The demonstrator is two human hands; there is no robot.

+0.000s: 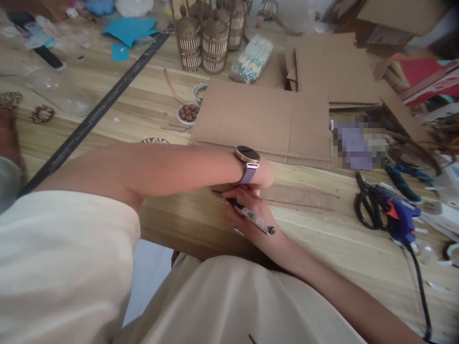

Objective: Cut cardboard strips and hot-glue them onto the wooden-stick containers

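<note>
Pen (251, 217) in right hand (258, 208); bowl (182, 121) of brown balls (189, 112); packet (242, 75) of sticks (257, 51).

A slim pen with a clear barrel, black grip and dark end cap (253, 219) slants in the right hand (247, 205), cap towards the forearm, its tip not clearly visible. A long, narrow brown cardboard strip (301, 197) lies flat on the wooden counter (322, 239), running sideways, partly hidden beneath the 2 hands.
</note>
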